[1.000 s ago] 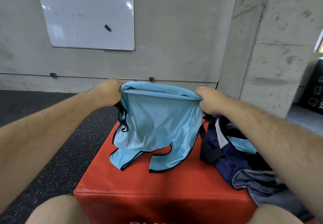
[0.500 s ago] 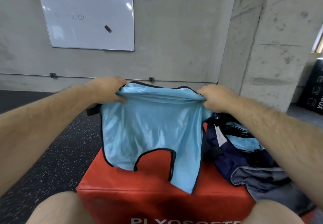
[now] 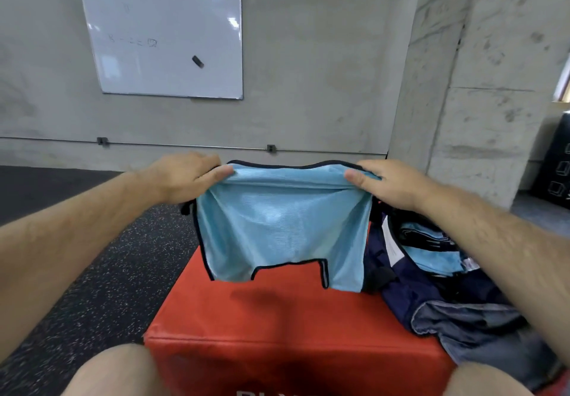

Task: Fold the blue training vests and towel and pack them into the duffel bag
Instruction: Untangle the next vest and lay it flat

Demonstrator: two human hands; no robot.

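Two hands hold one light-blue training vest (image 3: 283, 226) spread wide above the far half of the red box (image 3: 277, 327). The left hand (image 3: 188, 176) pinches the vest's top left corner, thumb on the near face and fingers curled behind. The right hand (image 3: 388, 185) clamps the top right corner the same way. The vest hangs flat with its dark-trimmed cutouts at the bottom, and its hem is just above the box top, where its shadow falls. On the right side of the box lies the navy duffel bag (image 3: 398, 290), open, with light-blue folded cloth (image 3: 431, 256) inside it. A grey-blue cloth (image 3: 462, 321) lies at the box's near right corner, touching the bag. Whether it belongs to the bag I cannot tell. Beyond the box, to its far left, a whiteboard (image 3: 166, 37) hangs on the concrete wall. Speckled black floor (image 3: 92, 272) lies left of the box.
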